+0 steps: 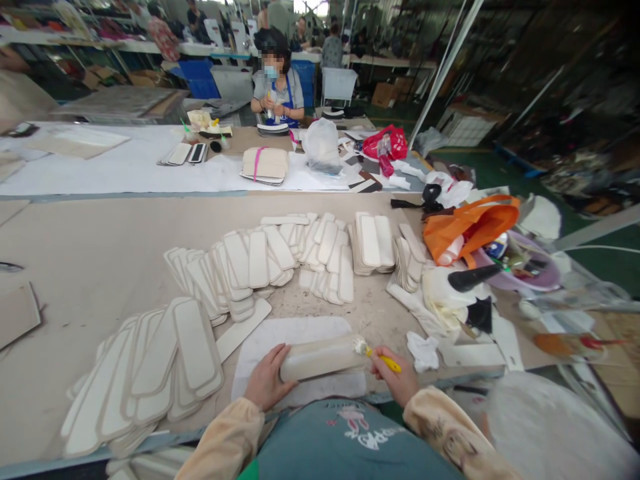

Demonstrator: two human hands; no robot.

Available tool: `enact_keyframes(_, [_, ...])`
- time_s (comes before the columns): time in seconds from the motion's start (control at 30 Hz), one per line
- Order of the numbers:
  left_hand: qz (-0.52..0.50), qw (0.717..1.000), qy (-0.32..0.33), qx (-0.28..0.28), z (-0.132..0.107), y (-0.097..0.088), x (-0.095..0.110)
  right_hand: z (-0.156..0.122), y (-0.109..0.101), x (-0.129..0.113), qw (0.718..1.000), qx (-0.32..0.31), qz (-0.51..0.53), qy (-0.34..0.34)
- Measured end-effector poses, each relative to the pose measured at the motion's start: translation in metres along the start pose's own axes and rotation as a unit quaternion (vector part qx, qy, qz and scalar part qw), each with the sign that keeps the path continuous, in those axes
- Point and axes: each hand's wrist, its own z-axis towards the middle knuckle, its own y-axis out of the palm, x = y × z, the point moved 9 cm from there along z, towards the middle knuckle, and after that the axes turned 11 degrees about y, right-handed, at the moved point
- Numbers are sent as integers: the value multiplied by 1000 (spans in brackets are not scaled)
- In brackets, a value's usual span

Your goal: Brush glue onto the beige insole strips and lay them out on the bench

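Observation:
My right hand (399, 380) grips the yellow handle of a small brush (384, 359), its white-coated bristles touching the right end of a long beige panel (323, 356). At the panel's left end, my left hand (269, 380) holds it between thumb and fingers. Under the panel lies a white sheet (300, 328) on the table. Left of my left hand are overlapping large rounded panels (197, 343). Farther back, several fanned piles of smaller rounded panels (257, 260) spread across the table. A crumpled white tissue (423, 351) lies beyond my right hand.
To the right stand an orange bag (470, 227), a purple basin (537, 267) of odds and ends, and a white container with a black spout (473, 277). Across the table (100, 247), a masked co-worker (280, 80) sits behind a white-covered bench (150, 179).

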Motion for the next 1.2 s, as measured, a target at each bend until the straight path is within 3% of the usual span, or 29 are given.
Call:
enact_keyframes(0.1, [1,1000,-5,-8,0,0,1,-6,26,-13,997,-68,18,-19])
enact_keyframes(0.27, [3,1000,1,-7,0,1,2,-10,107,-36,968,-245,26,-46])
enact_keyframes(0.37, [9,1000,8,-9,0,3,2,-7,138,-42,954,-291,22,-64])
enact_keyframes(0.47, [16,1000,13,-11,1,4,1,-2,148,-39,953,-296,24,-60])
enact_keyframes(0.63, [26,1000,3,-13,0,3,1,2,123,-22,966,-256,-10,-43])
enact_keyframes(0.83, [24,1000,-12,-16,0,3,0,1,44,3,985,-159,-49,-45])
enact_keyframes(1.0, [18,1000,-9,-16,0,4,-1,-8,-8,-3,984,-48,-145,-88])
enact_keyframes(1.1, [18,1000,-14,-18,0,3,0,-16,-13,-21,966,10,-214,-143])
enact_keyframes(1.2, [18,999,-19,-20,1,1,2,-20,6,-35,931,49,-307,-191])
